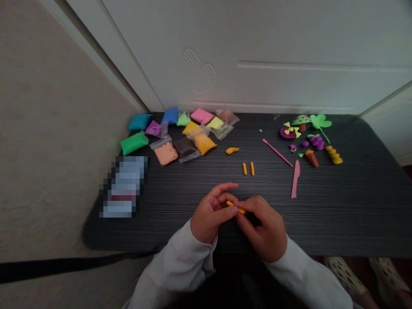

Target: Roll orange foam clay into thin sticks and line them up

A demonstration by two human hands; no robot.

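The left hand [209, 213] and right hand [266, 229] both pinch a small orange-yellow roll [229, 203] over the dark tabletop [347, 201]; two similar rolls [252, 168] lie beyond.

Holding an orange roll [229, 203] between the fingertips of the left hand [210, 213] and the right hand [266, 228], over the near part of a dark table [135, 234] — wearing pale sleeves [175, 257] on both arms. Pointing the left index finger out, clear of the orange roll. Facing two short orange sticks [252, 168], laid side by side just beyond the hands, and a small orange lump [231, 151] farther off. Showing packets of many colours [202, 116] at far left, with a pixelated rectangle [126, 184] nearer. Showing, to the right, a slanting pink rod [277, 152], a pink knife [295, 179] and a cluster of small shaped pieces — including purple balls [317, 142], a green leafy shape [319, 122] and a brown cone [312, 159] with an orange top.
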